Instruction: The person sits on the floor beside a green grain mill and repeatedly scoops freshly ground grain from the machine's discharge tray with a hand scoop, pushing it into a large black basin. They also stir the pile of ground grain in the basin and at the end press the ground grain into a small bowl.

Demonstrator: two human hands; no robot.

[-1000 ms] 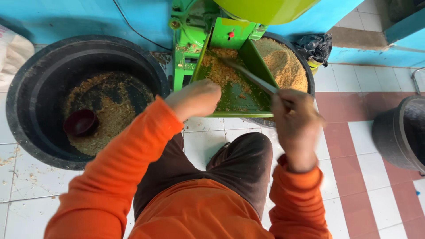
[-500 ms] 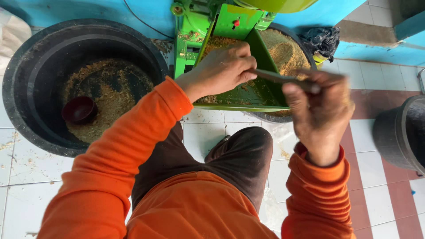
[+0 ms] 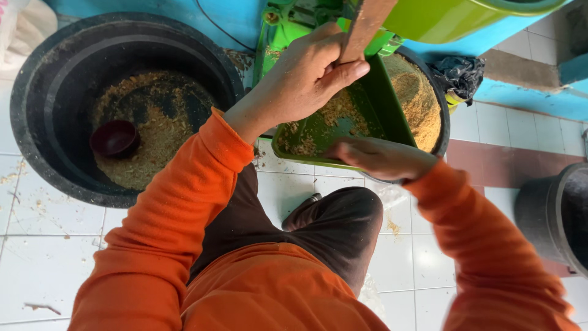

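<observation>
My left hand (image 3: 303, 76) is shut on a flat brown stick (image 3: 365, 24) that stands upright over the green chute (image 3: 383, 113) of a green machine (image 3: 288, 27). Yellow-brown ground meal (image 3: 334, 110) lies in the chute. My right hand (image 3: 383, 158) lies palm down on the chute's front lip, fingers pointing left. What is under those fingers is hidden. Both arms wear orange sleeves.
A big black tub (image 3: 37, 153) on the left holds ground meal and a dark red bowl (image 3: 115, 138). A second black tub (image 3: 442, 116) with meal sits under the chute. A black bucket (image 3: 545, 214) stands at the right, and a black bag (image 3: 460, 72) lies by the blue wall. The floor is white tile.
My right hand has let go of the stick and dropped to the chute's front lip. My left hand has risen and closed on the stick near the machine's top.
</observation>
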